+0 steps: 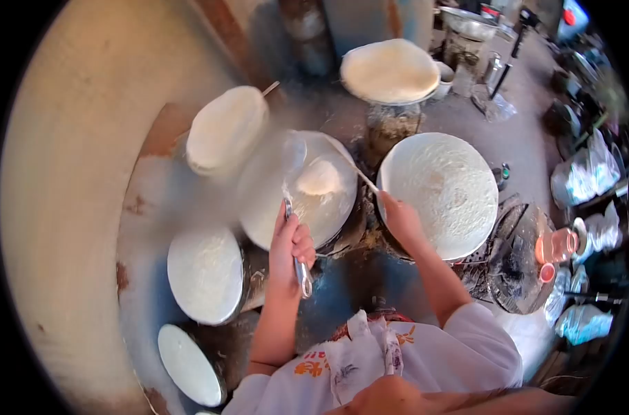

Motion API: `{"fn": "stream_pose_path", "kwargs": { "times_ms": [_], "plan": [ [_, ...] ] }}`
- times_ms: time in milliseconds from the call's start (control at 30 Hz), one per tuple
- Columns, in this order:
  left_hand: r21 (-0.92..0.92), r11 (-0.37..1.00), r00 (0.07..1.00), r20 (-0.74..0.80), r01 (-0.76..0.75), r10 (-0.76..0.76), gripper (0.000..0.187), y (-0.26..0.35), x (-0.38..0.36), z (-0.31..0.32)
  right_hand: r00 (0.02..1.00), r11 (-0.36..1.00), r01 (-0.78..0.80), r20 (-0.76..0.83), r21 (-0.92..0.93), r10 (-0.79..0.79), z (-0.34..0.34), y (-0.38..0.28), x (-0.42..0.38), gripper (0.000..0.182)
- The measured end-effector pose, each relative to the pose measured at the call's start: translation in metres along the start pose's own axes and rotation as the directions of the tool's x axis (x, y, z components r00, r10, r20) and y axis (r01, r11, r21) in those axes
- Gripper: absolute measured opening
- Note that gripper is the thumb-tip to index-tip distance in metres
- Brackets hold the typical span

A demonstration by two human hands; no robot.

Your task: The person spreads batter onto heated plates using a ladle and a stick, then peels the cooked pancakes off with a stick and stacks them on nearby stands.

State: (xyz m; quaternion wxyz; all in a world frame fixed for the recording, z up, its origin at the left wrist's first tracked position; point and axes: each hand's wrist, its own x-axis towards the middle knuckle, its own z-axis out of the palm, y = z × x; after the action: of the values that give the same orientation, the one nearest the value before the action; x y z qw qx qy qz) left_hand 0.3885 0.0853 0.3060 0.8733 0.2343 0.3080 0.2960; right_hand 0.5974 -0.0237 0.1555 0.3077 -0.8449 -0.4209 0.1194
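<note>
Currently left hand (291, 243) is gripping a metal ladle (295, 207) over a round cloth steamer (297, 190) holding pale batter; right hand (402, 221) is pinching a thin stick (352, 166).

A griddle (297, 190) sits in the middle with a batter blob (318, 178) on it. A crepe (439, 194) lies to its right, lids (205, 273) to its left, another crepe (389, 70) behind.

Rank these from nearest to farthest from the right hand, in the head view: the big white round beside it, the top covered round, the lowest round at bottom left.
From the right hand:
1. Big white round, touching its right side.
2. Top covered round, above it.
3. Lowest round, far bottom left.
</note>
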Motion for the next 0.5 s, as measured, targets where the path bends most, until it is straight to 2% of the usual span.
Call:
{"fn": "stream_pose_path", "kwargs": {
  "times_ms": [33, 133, 233, 267, 300, 367, 400, 433, 467, 500],
  "plan": [
    [-0.041, 0.999, 0.999, -0.033, -0.006, 0.005, 0.037, 0.006, 0.000, -0.004, 0.996, 0.997, 0.074, -0.055, 0.036, -0.072, 0.005, 0.017, 0.002, 0.030],
    [-0.116, 0.993, 0.997, -0.077, 0.010, -0.019, 0.027, 0.011, 0.019, -0.010, 0.984, 0.985, 0.159, 0.067, 0.062, -0.163, 0.002, -0.002, -0.013, 0.029],
    [-0.330, 0.939, 0.994, -0.011, 0.096, -0.106, 0.018, 0.014, 0.040, -0.021, 0.981, 0.965, 0.191, 0.006, 0.180, -0.196, -0.006, 0.006, -0.019, 0.029],
    [-0.331, 0.937, 0.994, 0.026, 0.108, -0.105, 0.011, 0.013, 0.039, -0.026, 0.998, 0.981, 0.035, 0.051, 0.193, -0.045, -0.012, 0.011, -0.031, 0.029],
    [-0.325, 0.942, 0.996, -0.017, 0.079, -0.089, 0.011, 0.009, 0.033, -0.030, 0.995, 0.957, -0.078, 0.089, 0.280, 0.055, -0.006, 0.011, -0.047, 0.029],
    [-0.284, 0.958, 0.996, -0.079, 0.026, -0.051, 0.011, 0.002, 0.024, -0.027, 0.955, 0.849, -0.295, 0.158, 0.438, 0.251, 0.008, -0.001, -0.072, 0.030],
    [-0.253, 0.967, 0.988, -0.153, -0.012, -0.027, 0.012, -0.010, 0.027, -0.031, 0.941, 0.794, -0.331, 0.236, 0.509, 0.241, 0.023, -0.013, -0.078, 0.031],
    [-0.244, 0.970, 0.984, -0.176, -0.007, -0.037, 0.029, -0.027, 0.035, -0.042, 0.922, 0.733, -0.373, 0.313, 0.570, 0.226, 0.038, -0.028, -0.085, 0.031],
    [-0.283, 0.959, 0.976, -0.213, -0.027, -0.036, 0.028, -0.045, 0.031, -0.037, 0.852, 0.599, -0.509, 0.458, 0.618, 0.251, 0.038, -0.048, -0.085, 0.030],
    [-0.323, 0.945, 0.967, -0.253, -0.057, -0.028, 0.026, -0.062, 0.027, -0.031, 0.881, 0.636, -0.425, 0.455, 0.644, 0.129, 0.037, -0.058, -0.081, 0.029]
  ]
}}
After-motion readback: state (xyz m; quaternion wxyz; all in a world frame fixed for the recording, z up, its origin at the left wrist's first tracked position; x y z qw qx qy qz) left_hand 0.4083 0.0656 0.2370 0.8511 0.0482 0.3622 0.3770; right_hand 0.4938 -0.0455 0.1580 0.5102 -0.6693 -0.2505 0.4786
